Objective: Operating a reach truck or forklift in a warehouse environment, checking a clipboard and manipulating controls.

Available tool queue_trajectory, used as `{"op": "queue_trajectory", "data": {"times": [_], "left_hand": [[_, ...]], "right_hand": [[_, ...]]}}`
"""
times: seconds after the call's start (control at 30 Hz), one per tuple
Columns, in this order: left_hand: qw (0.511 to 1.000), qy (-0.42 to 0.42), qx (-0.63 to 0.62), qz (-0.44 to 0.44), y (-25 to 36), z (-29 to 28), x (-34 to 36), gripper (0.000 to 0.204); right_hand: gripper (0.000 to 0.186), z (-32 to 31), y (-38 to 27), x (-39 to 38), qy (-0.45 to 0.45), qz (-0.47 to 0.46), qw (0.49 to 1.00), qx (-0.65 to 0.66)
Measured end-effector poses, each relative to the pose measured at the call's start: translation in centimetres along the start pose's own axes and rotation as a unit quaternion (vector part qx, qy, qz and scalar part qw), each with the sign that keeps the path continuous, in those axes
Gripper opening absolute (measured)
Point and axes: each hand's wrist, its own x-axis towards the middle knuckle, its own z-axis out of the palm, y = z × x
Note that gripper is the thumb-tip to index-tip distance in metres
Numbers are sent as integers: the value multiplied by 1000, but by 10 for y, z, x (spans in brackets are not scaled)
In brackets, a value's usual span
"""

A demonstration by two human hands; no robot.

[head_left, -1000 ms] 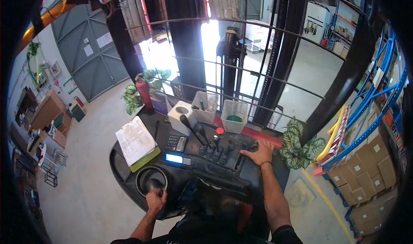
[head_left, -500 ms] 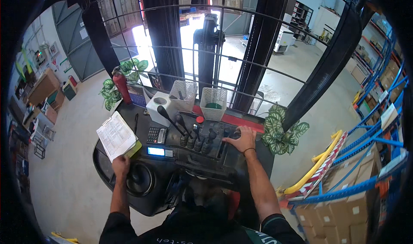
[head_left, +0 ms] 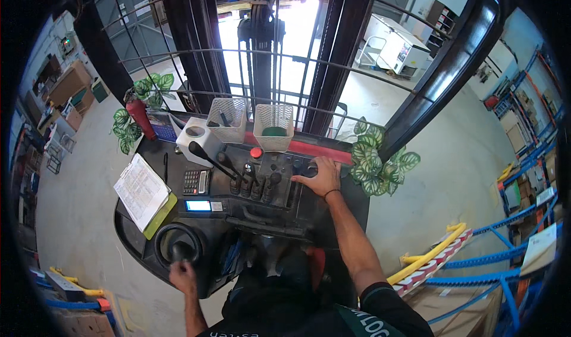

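Left hand, half curled, is at the near edge of the steering wheel, left of the console; grip unconfirmed. It has moved from the far edge, beside the clipboard, consistent with turning. Right hand, thumb spread, lies at the console's right; hold unclear. Levers stand between, untouched.

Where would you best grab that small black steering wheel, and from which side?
Probably take the steering wheel by the near part of its round rim, coming from the driver's side. The rim looks slim enough for fingers to curl around, and its near edge faces the driver. The left hand is right there, hiding some of it.
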Motion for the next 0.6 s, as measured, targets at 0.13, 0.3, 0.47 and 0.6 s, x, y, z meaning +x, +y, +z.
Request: {"op": "queue_trajectory", "data": {"times": [0.13, 0.3, 0.47, 0.6], "left_hand": [[987, -126, -12, 96, 56, 20, 5, 28], [970, -179, 14, 161, 18, -1, 8, 29], [987, -60, -5, 151, -67, -15, 98, 26], [986, -85, 37, 137, 85, 61, 104, 26]], "right_hand": [[96, -3, 3, 10, -8, -5, 1000, -7], [99, 2, 1, 5, -13, -2, 1000, -16], [101, 3, -6, 8, -27, -26, 999, -32], [100, 7, -17, -4, -10, -18, 1000, -17]]}}
